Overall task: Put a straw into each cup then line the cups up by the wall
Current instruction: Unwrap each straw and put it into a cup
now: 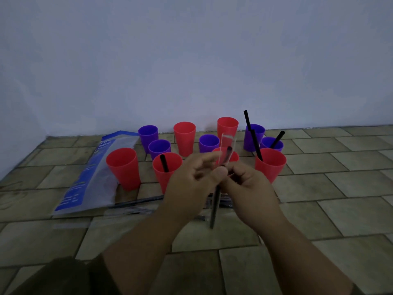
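Left grip (191, 177) and right grip (248, 192) meet in front of the person, fingers curled. Both pinch one black straw (214, 201) about its middle. Motion blur hides the exact finger placement. The straw's long axis runs nearly upright in the view. Its top tip leans slightly right towards the wall (191, 60), and its lower end points down towards the person. The upper part sits inside a clear wrapper (228, 141), which stands up past the tip in front of the cups.

Eleven cups stand upright on the tiled floor (340, 188): six red cups (123, 167) and five purple cups (148, 135). They form a loose cluster, not a line. Four of them hold a black straw, each one leaning:
- the near red cup (157, 173) just left of the hands
- the right red cup (274, 167)
- the tall purple cup (255, 141) at the back right
- the low purple cup (265, 143) beside it

One red cup (234, 156) is partly hidden behind the hands.

More wrapped straws (138, 203) lie flat on the floor under the hands; their number cannot be told. A blue and clear plastic bag (95, 173) lies at the left, touching the leftmost red cup. The back cups stand near the wall's foot. Bare tiles stretch to the right of the cluster, along the wall and in front.
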